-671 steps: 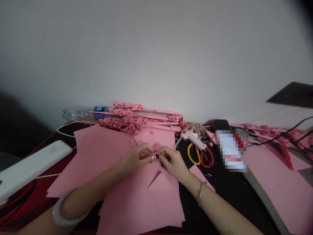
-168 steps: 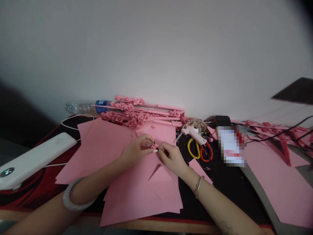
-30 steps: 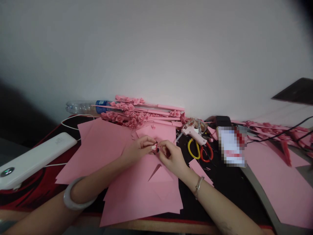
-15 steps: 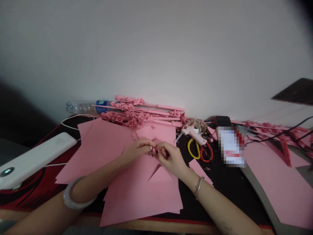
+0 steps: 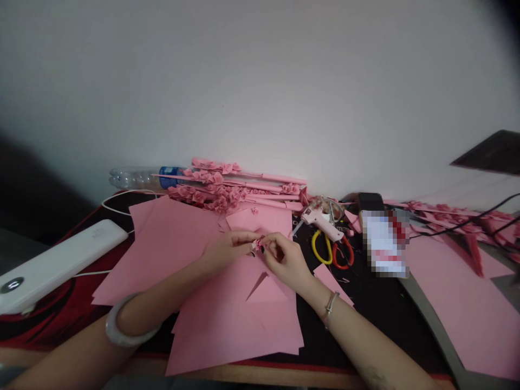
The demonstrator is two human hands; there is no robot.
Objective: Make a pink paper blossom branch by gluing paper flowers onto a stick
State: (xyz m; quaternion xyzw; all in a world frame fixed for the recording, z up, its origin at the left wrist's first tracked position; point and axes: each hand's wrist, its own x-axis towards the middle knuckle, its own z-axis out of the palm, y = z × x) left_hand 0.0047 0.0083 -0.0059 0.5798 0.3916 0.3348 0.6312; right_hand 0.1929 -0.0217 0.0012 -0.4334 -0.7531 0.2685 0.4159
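Both hands, left (image 5: 227,249) and right (image 5: 286,255), have a tiny paper flower (image 5: 257,245) pinched in the fingertips, right above the pink sheets (image 5: 235,319). There's another little bloom (image 5: 254,210) on the paper just behind. Scissors (image 5: 322,247) and a glue gun (image 5: 324,225) sit off to the right. Clear bottle (image 5: 136,177) on its side at back left, by the flower stems (image 5: 231,189); can't tell what's in it. Black-and-red mat (image 5: 377,319) under the sheets, wooden desk edge (image 5: 252,374) in front, greyish wall (image 5: 260,86) behind.
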